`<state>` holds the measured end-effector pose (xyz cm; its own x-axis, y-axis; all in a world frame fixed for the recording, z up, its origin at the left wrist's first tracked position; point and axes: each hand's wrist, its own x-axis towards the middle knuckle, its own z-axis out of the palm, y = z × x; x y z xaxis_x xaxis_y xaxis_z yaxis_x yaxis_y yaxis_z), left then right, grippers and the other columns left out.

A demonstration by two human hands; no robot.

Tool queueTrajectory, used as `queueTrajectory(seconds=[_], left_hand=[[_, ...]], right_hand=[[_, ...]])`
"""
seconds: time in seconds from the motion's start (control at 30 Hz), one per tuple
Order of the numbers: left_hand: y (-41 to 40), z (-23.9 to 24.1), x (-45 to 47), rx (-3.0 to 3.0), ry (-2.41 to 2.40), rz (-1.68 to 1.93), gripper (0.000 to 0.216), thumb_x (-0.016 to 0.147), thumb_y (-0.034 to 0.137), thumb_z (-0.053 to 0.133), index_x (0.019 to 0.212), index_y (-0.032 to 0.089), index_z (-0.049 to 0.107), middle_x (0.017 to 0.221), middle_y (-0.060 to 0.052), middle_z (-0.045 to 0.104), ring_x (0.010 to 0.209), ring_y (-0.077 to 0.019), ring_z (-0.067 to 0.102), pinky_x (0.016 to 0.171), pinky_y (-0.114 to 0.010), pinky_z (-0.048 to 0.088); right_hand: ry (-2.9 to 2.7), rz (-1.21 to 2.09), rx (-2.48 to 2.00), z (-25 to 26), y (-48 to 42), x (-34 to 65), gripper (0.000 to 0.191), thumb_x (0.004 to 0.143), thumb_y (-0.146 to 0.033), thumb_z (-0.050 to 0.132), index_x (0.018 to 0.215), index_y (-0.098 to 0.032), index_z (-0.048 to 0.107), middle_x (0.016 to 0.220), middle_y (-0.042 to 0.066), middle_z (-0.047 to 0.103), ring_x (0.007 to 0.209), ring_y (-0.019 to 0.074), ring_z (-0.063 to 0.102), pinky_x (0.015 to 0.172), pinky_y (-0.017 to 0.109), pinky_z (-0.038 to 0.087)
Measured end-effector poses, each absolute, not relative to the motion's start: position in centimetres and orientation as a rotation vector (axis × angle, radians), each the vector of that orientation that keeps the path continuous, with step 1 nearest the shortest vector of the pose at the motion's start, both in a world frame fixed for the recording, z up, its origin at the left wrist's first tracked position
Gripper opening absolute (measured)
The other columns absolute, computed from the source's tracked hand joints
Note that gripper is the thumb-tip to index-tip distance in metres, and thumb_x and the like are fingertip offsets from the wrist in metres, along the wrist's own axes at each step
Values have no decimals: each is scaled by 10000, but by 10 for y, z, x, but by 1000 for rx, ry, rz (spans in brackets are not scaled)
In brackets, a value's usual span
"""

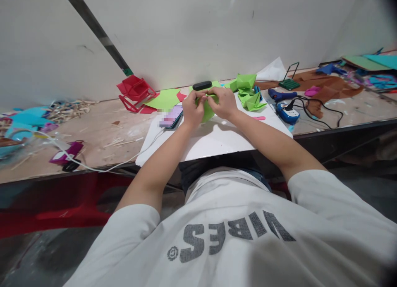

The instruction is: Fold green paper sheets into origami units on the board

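Note:
A piece of green paper (207, 112) is held up over the white board (217, 140), pinched along its top edge by both hands. My left hand (194, 108) has its fingers closed on the left side of the paper. From the right, my right hand (223, 103) grips the same sheet, and the fingertips of the two hands nearly meet. A phone (172, 116) with a cable lies beside my left hand. Folded green paper shapes (249, 92) sit just past my right hand. Behind the hands rests a black oblong case (202, 85).
On the left stand a red folded-paper piece on a frame (135, 92), wood sticks (70, 111) and a purple object (66, 151). To the right are a blue glue gun (281, 95), a power socket (288, 113) with black cords, a small green stand (289, 84) and brown paper (328, 88).

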<state>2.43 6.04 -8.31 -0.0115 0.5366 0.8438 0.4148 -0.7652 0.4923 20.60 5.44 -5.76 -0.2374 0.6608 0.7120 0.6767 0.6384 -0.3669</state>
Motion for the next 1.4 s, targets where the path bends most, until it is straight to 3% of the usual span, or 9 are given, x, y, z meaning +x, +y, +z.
queueTrajectory(seconds=[0.23, 0.5, 0.9, 1.07, 1.4], left_hand=[[64, -86, 22, 2139, 1029, 1899, 477, 1158, 746, 636, 1088, 284, 736, 1172, -128, 897, 1155, -286, 871, 1098, -461, 657], [59, -83, 26, 2158, 1158, 1949, 560, 1173, 813, 542, 1056, 295, 719, 990, -85, 832, 883, -240, 775, 858, -413, 630], [66, -84, 24, 2114, 1133, 1873, 220, 1086, 504, 822, 1097, 288, 786, 1058, -67, 851, 945, -234, 781, 906, -406, 636], [65, -84, 24, 2121, 1122, 1878, 203, 1057, 482, 844, 1104, 290, 800, 1079, -64, 858, 992, -253, 793, 989, -435, 638], [65, -86, 24, 2173, 1152, 1883, 218, 1029, 465, 878, 1122, 287, 793, 1130, -73, 845, 1076, -279, 799, 1063, -467, 625]], right_hand=[[-1976, 31, -996, -56, 60, 213, 443, 1158, -548, 521, 1213, -233, 828, 1203, 151, 897, 1133, 341, 785, 1024, 466, 566], [-1969, 9, -1002, -61, 68, 217, 633, 1187, -726, 419, 1112, -227, 802, 1090, 156, 856, 1063, 334, 751, 961, 463, 548], [-1970, -6, -1018, -65, 71, 219, 699, 1221, -762, 324, 1080, -258, 787, 1068, 140, 826, 1065, 332, 736, 966, 460, 547], [-1956, 9, -1042, -61, 66, 219, 610, 1236, -663, 377, 1099, -247, 801, 1079, 137, 833, 1061, 325, 750, 969, 456, 553], [-1954, 17, -963, -59, 71, 225, 638, 1257, -677, 328, 1079, -251, 769, 988, 109, 785, 964, 297, 736, 925, 437, 548]])
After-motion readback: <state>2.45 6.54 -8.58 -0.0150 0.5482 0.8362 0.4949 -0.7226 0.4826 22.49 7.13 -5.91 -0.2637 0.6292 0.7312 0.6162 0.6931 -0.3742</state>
